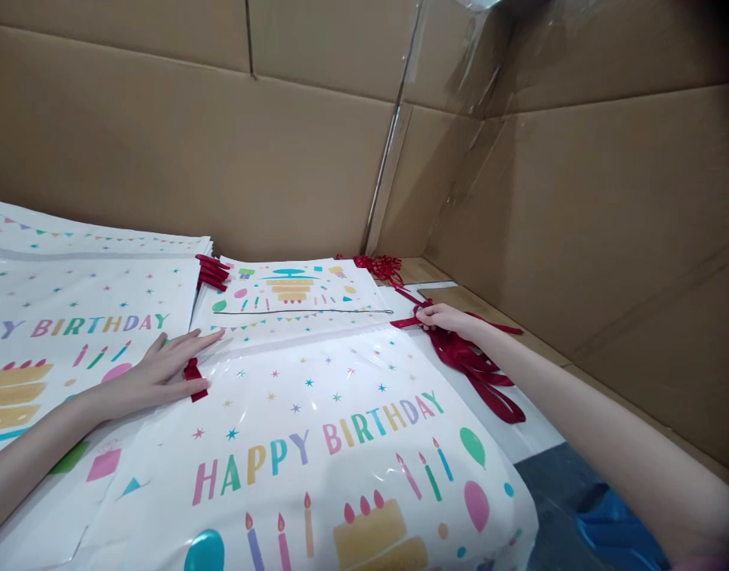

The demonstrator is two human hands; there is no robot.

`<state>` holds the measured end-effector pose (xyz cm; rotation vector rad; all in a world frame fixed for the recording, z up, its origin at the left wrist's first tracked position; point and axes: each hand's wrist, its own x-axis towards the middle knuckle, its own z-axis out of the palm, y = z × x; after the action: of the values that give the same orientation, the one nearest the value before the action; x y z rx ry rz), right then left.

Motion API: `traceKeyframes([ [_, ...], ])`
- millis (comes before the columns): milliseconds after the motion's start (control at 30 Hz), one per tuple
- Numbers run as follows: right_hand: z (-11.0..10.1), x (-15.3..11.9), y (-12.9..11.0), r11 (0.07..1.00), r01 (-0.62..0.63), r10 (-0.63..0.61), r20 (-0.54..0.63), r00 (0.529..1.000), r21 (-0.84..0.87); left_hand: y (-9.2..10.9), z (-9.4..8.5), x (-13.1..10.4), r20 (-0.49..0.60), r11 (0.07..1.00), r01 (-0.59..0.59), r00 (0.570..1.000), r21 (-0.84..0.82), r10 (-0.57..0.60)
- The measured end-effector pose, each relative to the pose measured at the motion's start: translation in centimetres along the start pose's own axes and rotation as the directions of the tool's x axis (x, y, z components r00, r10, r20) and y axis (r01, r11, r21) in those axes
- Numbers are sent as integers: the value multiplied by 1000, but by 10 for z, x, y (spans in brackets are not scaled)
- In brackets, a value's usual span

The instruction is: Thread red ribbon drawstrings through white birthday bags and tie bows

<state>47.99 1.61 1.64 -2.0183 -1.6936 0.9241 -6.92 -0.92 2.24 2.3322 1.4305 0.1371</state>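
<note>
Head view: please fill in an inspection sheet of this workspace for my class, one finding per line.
Surface: mostly covered; a white layer shows at right.
Job's things: front birthday print, stack of prints at left, red ribbon at right.
Clutter: tangled red strands at the back; blue object, cut off, lower right.
Hands: left hand spread, thumb over a short ribbon tab; right hand pinches red ribbon.
Cables: nothing seen; only a thin dark strand.
Surroundings: cardboard walls behind and at right.

Glossy sheet (358, 369), satiny cloth ribbon (468, 365)
</note>
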Motion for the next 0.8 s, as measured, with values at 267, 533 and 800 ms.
traceKeyframes([
  [267,8,10,0,990,-38,25,-93,995,-132,2,-6,1,60,998,-29,998,48,26],
  [533,20,5,-39,925,-105,-53,-399,915,-364,-6,-2,2,14,994,-109,994,-18,109],
  [800,150,-36,-201,416,874,-890,85,448,-252,-4,2,0,-60,982,-147,988,-121,141],
])
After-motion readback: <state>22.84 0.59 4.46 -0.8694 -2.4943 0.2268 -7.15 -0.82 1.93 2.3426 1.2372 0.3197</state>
